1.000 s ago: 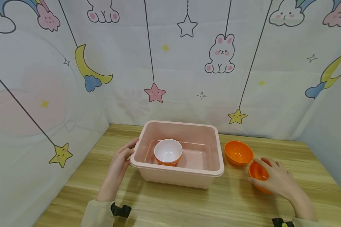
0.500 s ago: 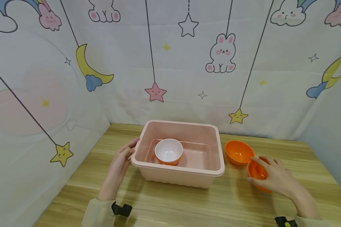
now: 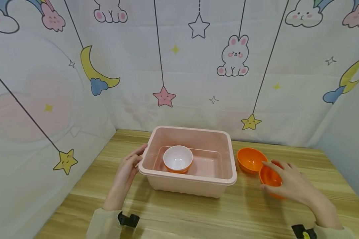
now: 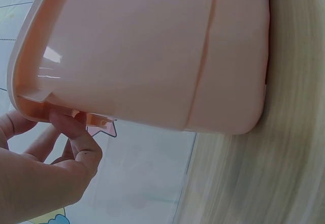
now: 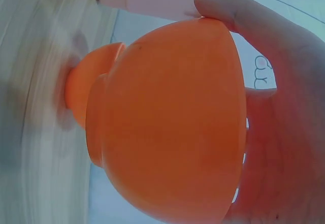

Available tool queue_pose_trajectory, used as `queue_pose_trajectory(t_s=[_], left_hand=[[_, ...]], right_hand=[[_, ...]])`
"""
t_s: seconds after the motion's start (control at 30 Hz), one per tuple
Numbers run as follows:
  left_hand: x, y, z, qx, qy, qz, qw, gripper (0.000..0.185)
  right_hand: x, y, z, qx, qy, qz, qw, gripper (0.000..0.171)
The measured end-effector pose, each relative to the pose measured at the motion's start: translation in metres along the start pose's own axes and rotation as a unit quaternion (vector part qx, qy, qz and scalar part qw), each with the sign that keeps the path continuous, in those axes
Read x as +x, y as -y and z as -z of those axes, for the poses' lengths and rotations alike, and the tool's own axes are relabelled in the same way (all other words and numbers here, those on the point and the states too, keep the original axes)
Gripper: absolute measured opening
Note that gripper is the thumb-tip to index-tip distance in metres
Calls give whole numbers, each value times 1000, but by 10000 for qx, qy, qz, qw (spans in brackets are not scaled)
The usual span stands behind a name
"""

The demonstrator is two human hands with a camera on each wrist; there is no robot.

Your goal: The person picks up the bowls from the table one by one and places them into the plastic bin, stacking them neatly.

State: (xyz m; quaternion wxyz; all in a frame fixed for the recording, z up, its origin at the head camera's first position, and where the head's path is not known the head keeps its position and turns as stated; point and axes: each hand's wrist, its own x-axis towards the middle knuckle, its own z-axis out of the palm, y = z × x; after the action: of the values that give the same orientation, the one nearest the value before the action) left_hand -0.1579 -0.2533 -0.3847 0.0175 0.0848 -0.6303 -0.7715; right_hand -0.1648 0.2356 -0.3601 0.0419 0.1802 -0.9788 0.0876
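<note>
A pink plastic bin [image 3: 215, 182] stands on the wooden table [image 3: 197, 215]. Inside it, at the left, sits an orange bowl with a white inside [image 3: 178, 159]. My left hand [image 3: 126, 170] grips the bin's left rim, its fingers hooked under the lip [image 4: 76, 132] of the bin [image 4: 152, 51]. To the right of the bin lie two orange bowls. My right hand [image 3: 290, 182] grips the nearer orange bowl [image 3: 269, 177] by its rim and tilts it off the table; the right wrist view shows that bowl [image 5: 167, 132] from outside, thumb on its edge. The farther orange bowl [image 3: 250, 160] stands free.
A cloth backdrop [image 3: 179, 66] printed with stars, moons and rabbits closes the back and both sides of the table. Bare wood lies in front of the bin and at the far right.
My right hand has raised and tilted the nearer orange bowl, shifting it slightly left and up, closer to the other orange bowl. The left hand and the bin have stayed put.
</note>
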Motion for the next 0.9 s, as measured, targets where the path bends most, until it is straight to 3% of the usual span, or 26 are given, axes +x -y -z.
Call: queue_pose_trajectory(t_s=[0.9], left_hand=[[-1, 0, 0, 54, 107, 8, 9999, 49]], right_hand=[[10, 23, 32, -96, -177, 317, 9993, 83]])
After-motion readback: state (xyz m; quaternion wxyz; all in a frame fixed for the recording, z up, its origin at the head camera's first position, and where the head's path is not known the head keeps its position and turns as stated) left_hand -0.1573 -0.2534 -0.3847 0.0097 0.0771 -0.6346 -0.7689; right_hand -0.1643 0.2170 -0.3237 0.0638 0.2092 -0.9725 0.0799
